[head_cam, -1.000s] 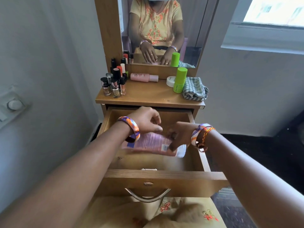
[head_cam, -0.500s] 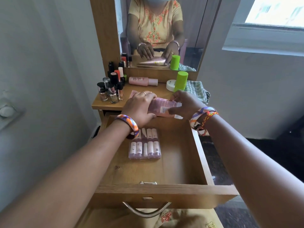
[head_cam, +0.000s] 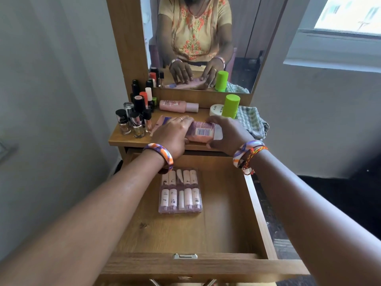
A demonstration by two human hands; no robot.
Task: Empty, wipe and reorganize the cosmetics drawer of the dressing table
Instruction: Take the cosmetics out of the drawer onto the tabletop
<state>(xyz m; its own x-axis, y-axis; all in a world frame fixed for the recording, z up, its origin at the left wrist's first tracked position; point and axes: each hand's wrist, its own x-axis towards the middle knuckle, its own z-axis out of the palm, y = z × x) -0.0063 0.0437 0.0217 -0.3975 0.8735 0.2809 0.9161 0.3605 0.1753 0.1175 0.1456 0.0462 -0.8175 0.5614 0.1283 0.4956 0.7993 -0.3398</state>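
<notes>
**A:** Start big. What have I got in view?

**B:** I see the dressing table (head_cam: 132,139) with its drawer (head_cam: 257,205) pulled fully out toward me. On the tabletop, a cluster of nail polish bottles (head_cam: 134,118) at the left, a pink bottle (head_cam: 178,105) lying on its side at the back, a green-capped stick (head_cam: 231,106) and a checked cloth (head_cam: 253,120) at the right.

**A:** And the hands?

**B:** Both sit on the tabletop around a flat pink packet (head_cam: 201,132). My left hand (head_cam: 172,135) lies over its left part, fingers curved down onto it; my right hand (head_cam: 228,134) curls round its right end. So both grip the packet.

**A:** What's left in the drawer?

**B:** One clear case of small tubes (head_cam: 180,190), lying flat near the back, its tubes running front to back. It's below and toward me from both hands, almost directly under the left wrist. I judge the left hand nearer: let go, draw back and drop down. The right would have to cross over.
</notes>
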